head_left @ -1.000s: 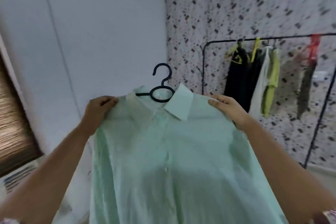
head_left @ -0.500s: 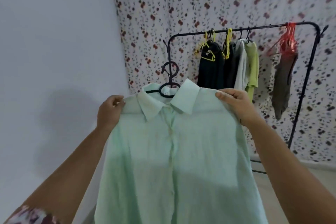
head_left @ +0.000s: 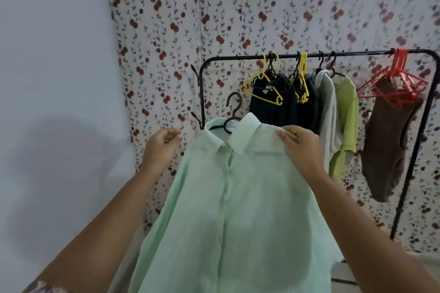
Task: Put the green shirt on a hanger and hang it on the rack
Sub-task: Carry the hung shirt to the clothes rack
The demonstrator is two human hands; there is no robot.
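Head view.
- Green shirt (head_left: pixel 238 197): centre and lower frame, held up front-on with the collar at the top. It sits on a black hanger (head_left: pixel 234 108) whose hook stands free above the collar, below the rack's bar and not on it.
- Left hand (head_left: pixel 164 147): left of centre, forearm reaching up from the lower left. Its fingers are curled at the edge of the shirt's shoulder; whether they pinch cloth cannot be told.
- Right hand (head_left: pixel 300 147): right of centre, forearm rising from the lower right. Its fingers are bent over the shirt's other shoulder, gripping it.
- Rack (head_left: pixel 238 57): black frame, upper right, behind the shirt. It carries yellow hangers (head_left: pixel 264 93), dark garments (head_left: pixel 273 112), a grey garment (head_left: pixel 327 107), a lime garment (head_left: pixel 347 114), red hangers (head_left: pixel 395 83) and a brown garment (head_left: pixel 390 150).
- Floral curtain (head_left: pixel 238 7): backdrop.
- Plain wall (head_left: pixel 47 54): left.
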